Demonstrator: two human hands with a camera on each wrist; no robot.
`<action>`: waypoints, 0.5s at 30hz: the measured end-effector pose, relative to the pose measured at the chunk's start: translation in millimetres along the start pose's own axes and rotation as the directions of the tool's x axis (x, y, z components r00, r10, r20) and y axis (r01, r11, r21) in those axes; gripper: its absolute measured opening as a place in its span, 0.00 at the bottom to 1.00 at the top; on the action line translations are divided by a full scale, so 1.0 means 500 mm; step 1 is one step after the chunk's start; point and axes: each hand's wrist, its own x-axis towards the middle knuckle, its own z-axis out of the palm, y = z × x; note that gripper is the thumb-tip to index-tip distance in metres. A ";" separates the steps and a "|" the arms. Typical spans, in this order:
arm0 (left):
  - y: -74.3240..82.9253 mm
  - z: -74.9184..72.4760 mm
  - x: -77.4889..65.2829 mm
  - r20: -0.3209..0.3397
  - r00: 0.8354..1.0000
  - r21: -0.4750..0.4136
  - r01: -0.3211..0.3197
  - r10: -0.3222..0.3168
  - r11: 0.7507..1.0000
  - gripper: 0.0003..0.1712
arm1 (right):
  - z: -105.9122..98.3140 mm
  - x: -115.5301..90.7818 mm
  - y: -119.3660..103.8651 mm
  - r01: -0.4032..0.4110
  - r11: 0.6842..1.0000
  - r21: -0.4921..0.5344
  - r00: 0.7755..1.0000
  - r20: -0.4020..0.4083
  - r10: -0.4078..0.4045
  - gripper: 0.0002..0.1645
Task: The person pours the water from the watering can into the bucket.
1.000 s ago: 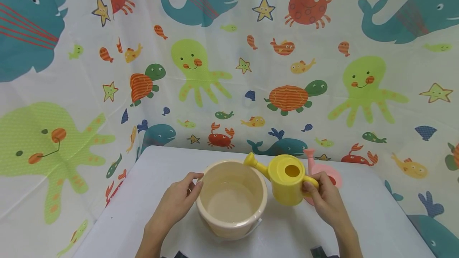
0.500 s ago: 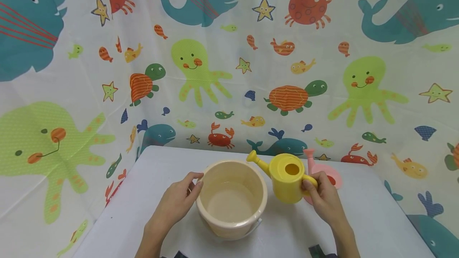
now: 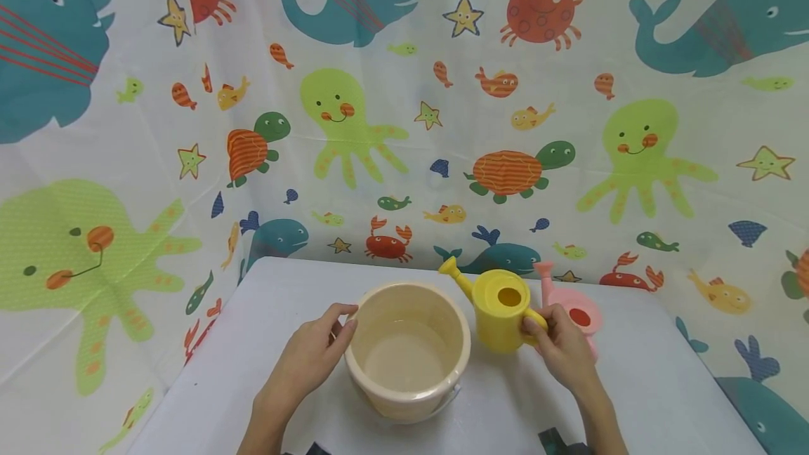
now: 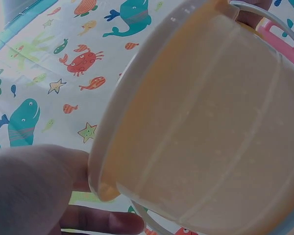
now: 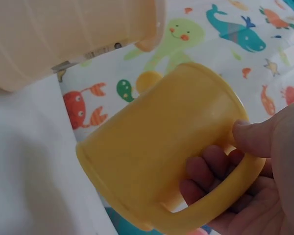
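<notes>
A cream bucket (image 3: 464, 339) stands at the middle of the white table, with a little clear water apparently inside. My left hand (image 3: 314, 350) grips its left rim, thumb and index finger at the edge; in the left wrist view the hand (image 4: 34, 191) is at the rim and one finger lies below it. My right hand (image 3: 562, 346) holds a yellow watering can (image 3: 499, 321) by its handle, right of the bucket. Fingers curl through the handle (image 5: 210, 205) in the right wrist view. The can's spout (image 3: 456, 278) points back and left. Whether its base touches the table cannot be told.
A pink watering can (image 3: 571, 300) stands behind my right hand, partly covered by it. The bucket's white bail (image 3: 445, 404) hangs down at its front. A curtain printed with sea animals (image 3: 392, 139) hangs behind the table (image 3: 291, 286).
The yellow watering can has turned and shifted slightly left, its spout tip swinging right and up, away from the bucket's rim. My right hand moved left with it. The left hand and bucket stayed put.
</notes>
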 end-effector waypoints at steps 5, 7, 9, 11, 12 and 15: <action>0.000 0.000 0.000 0.003 1.000 0.000 0.001 -0.001 1.000 0.20 | 0.007 0.004 0.008 -0.055 0.996 0.067 0.998 0.037 0.053 0.13; 0.000 0.000 0.000 0.003 1.000 0.001 -0.001 0.001 1.000 0.20 | 0.009 0.005 0.011 -0.059 0.994 0.090 0.998 0.042 0.056 0.14; -0.001 0.001 0.000 0.002 1.000 0.003 -0.001 0.001 1.000 0.19 | 0.012 0.006 0.014 -0.062 0.993 0.102 0.997 0.045 0.057 0.15; -0.001 0.001 0.000 0.003 1.000 0.003 -0.001 0.001 1.000 0.19 | 0.015 0.007 0.018 -0.065 0.993 0.101 0.997 0.047 0.061 0.16; -0.001 0.001 0.000 0.003 1.000 0.002 -0.002 0.002 1.000 0.19 | 0.017 0.008 0.020 -0.067 0.993 0.097 0.997 0.049 0.062 0.16; -0.002 0.001 0.000 0.004 1.000 -0.003 -0.002 0.002 1.000 0.19 | 0.023 0.011 0.026 -0.079 0.992 0.095 0.996 0.056 0.074 0.16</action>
